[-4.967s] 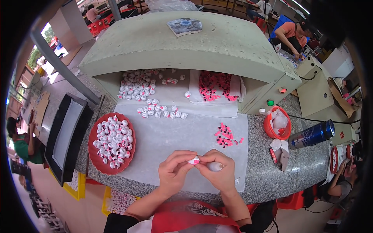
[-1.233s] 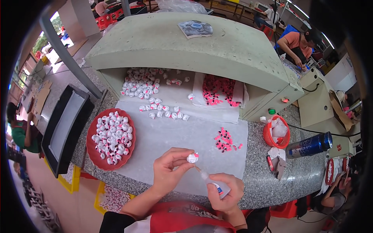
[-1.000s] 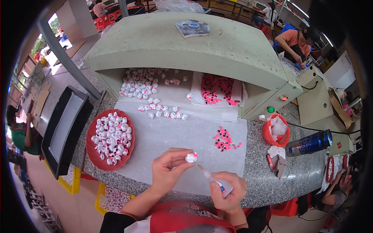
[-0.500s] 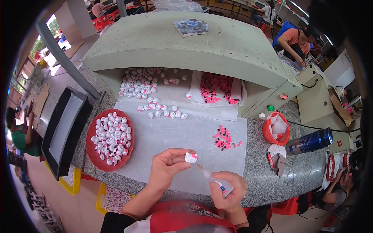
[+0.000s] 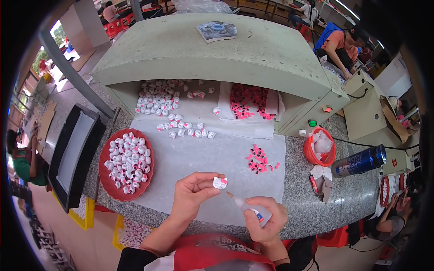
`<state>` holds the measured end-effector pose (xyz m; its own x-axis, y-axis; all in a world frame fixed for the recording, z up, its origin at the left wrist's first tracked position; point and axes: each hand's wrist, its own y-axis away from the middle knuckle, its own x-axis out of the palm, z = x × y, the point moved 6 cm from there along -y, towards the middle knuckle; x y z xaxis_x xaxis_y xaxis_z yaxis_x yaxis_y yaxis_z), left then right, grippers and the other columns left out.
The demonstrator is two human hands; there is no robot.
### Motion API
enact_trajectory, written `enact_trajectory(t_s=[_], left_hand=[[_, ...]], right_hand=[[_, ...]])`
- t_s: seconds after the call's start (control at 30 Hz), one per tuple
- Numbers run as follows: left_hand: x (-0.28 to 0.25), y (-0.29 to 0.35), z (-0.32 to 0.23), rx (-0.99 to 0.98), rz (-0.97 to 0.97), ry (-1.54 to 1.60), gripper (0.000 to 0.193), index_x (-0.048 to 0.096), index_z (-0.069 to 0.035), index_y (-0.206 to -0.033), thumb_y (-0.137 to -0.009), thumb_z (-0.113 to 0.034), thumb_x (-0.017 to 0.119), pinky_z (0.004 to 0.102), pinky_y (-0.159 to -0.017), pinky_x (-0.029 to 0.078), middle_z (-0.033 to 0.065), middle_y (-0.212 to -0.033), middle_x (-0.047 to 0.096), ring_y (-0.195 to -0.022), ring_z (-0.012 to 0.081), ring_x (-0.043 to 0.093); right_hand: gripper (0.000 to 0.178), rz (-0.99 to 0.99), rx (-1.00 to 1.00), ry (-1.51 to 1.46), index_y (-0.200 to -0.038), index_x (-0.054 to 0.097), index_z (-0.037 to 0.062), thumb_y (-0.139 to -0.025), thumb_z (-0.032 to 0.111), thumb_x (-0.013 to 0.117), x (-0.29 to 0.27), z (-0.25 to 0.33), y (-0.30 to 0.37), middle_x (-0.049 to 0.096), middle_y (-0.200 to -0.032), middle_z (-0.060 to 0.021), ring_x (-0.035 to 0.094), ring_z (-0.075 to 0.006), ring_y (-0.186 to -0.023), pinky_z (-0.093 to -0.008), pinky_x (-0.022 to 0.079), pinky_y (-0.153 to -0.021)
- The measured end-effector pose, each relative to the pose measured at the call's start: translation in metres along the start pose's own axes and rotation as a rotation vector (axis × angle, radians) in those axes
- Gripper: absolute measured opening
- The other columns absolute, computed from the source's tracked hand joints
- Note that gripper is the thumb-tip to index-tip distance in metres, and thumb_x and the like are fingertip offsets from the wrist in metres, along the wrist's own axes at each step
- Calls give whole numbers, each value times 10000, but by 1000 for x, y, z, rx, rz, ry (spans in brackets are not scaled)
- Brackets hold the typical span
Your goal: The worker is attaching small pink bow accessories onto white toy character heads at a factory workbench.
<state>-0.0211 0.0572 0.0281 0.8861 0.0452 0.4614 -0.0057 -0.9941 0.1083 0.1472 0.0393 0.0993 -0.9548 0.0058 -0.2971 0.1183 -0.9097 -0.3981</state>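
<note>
At near centre, a small white piece [image 5: 220,183] (roundish, no clear long axis) turns its pink patch [image 5: 224,181] right, pinched by fingertips of the left hand [image 5: 191,192]; fingers of the right hand [image 5: 266,221] wrap a squeeze bottle [image 5: 250,209], nozzle [image 5: 231,195] pointing far-left. Apparently mid-dispensing, the next move calls for steady aim over the white sheet [image 5: 192,156].

A speckled grey tabletop [image 5: 307,217] with a curved-looking front edge carries a pale grey-green metal cabinet [image 5: 208,58], its front open beneath a broad hood. A grey post [image 5: 72,70] slants past on the left, near a pale pillar [image 5: 79,27]. Beyond, bright openings [image 5: 58,31] let in daylight and show greenery. Red stools [image 5: 118,28] stand farther back, a strip light [image 5: 347,11] glows at upper right, and a pinkish-beige floor [image 5: 95,248] spreads below.
</note>
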Motion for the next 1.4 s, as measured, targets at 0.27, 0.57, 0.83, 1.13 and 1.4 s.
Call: enact_trajectory(t_s=[0.27,0.57,0.83,1.13,1.4], left_hand=[[-7,-3,11,-6,-27,-27,303,544,46,-984,-694,126,575,276,-759,490,164,-966,606,-864,204,609],[-14,0,16,-13,-17,-32,289,545,40,-991,-714,113,579,255,-753,487,144,-972,607,-868,169,603],[-11,-3,16,44,-79,-89,284,528,52,-987,-715,116,577,256,-746,492,156,-962,601,-861,185,604],[3,3,9,187,-33,-79,274,516,58,-991,-730,127,567,290,-793,492,173,-1032,559,-920,205,579],[5,8,3,276,-7,-162,284,522,55,-991,-724,145,556,299,-815,487,182,-1069,529,-947,219,566]], right_hand=[[175,-225,649,-615,-848,580,-12,-699,78,565,-19,-136,-12,574,-702,-81,581,-151,-593,-215,436,-454],[269,196,446,825,-888,632,60,-654,191,653,15,-177,-48,611,-878,-157,599,-302,-753,-355,466,-683],[151,85,512,267,-792,626,19,-681,112,669,9,-126,-43,610,-691,-78,579,-162,-593,-261,455,-524],[80,112,540,-392,-767,613,-6,-732,46,663,42,-62,-12,579,-665,6,485,-18,-582,-154,378,-498],[66,11,446,-379,-749,598,-9,-717,11,652,46,-66,-5,577,-665,-30,500,-44,-540,-169,382,-441]])
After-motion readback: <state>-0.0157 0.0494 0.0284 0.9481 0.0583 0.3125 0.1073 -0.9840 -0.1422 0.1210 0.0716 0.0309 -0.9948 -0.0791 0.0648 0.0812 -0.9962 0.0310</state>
